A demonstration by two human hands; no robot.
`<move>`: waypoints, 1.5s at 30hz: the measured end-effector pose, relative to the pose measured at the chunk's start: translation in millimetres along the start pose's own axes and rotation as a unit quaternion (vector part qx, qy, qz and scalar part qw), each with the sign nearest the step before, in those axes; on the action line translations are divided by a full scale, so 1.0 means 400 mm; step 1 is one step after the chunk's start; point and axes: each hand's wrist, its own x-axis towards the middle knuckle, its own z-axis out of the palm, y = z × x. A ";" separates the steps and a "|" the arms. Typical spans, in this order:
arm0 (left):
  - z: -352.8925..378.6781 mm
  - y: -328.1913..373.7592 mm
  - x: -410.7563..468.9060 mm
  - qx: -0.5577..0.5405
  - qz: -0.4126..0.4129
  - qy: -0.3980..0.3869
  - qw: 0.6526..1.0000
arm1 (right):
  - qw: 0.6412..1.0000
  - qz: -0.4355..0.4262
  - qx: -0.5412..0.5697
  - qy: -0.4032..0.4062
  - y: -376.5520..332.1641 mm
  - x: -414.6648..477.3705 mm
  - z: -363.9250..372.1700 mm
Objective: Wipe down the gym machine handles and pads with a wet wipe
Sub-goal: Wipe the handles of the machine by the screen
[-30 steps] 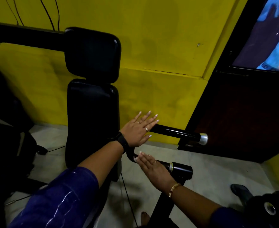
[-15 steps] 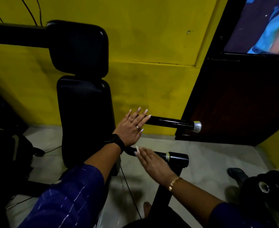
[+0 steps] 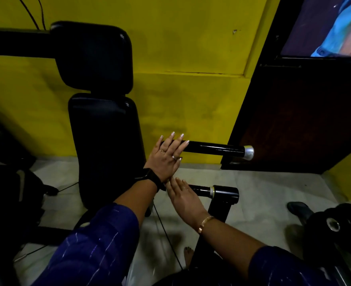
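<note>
At the bottom of the frame, two blue sleeves point(image 3: 92, 250) reach up towards the centre, with a bare foot point(image 3: 188, 252) on the pale floor point(image 3: 263, 186) between them. At the lower right lies a stack of dark weight plates point(image 3: 333, 226).

Just below centre, the right hand point(image 3: 182, 197), with a gold bracelet point(image 3: 205, 222) at its wrist, lies flat on the lower handle point(image 3: 199, 191). Its fingers are straight and not curled round the bar. This short black bar runs left to right, and its right end meets a silver ring and a thicker black collar.

Just above, the left hand point(image 3: 166, 157), with a black watch point(image 3: 149, 177) at its wrist, rests open on the left end of the upper handle point(image 3: 213, 149). Its fingers are straight and spread across the bar. The bar's long axis runs nearly level across the frame, and its silver-capped end points right towards the dark door point(image 3: 294, 120).

Left of the hands stands the lower pad point(image 3: 106, 149), black and upright, its long axis vertical. Above it, in the upper left, is the squarer upper pad point(image 3: 94, 58), on a black arm that runs off the left edge. Behind everything is the yellow wall point(image 3: 191, 38).
</note>
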 end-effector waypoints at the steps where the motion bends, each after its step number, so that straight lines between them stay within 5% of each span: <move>1: 0.001 0.004 -0.002 -0.003 -0.006 0.005 1.000 | 1.000 -0.012 -0.010 0.000 0.015 -0.024 0.007; 4: 0.005 0.017 -0.003 -0.020 -0.026 0.028 0.999 | 0.999 -0.022 -0.039 -0.003 0.093 -0.109 0.015; 11: 0.026 0.036 0.004 -0.024 -0.065 0.072 0.995 | 0.974 0.195 0.019 0.113 0.181 -0.080 -0.066; 22: 0.030 0.032 0.008 -0.011 -0.059 0.085 0.995 | 0.984 0.180 0.004 0.004 0.107 -0.117 -0.003; 28: 0.028 0.033 0.006 -0.021 -0.060 0.079 0.995 | 0.946 0.255 0.061 -0.190 0.117 0.008 -0.084; 33: 0.026 0.032 0.006 -0.023 -0.058 0.079 0.995 | 0.976 0.203 0.033 -0.078 0.075 -0.087 -0.021; 45: 0.026 0.030 0.007 -0.022 -0.054 0.077 0.995 | 0.956 0.247 0.056 -0.145 0.031 -0.005 -0.033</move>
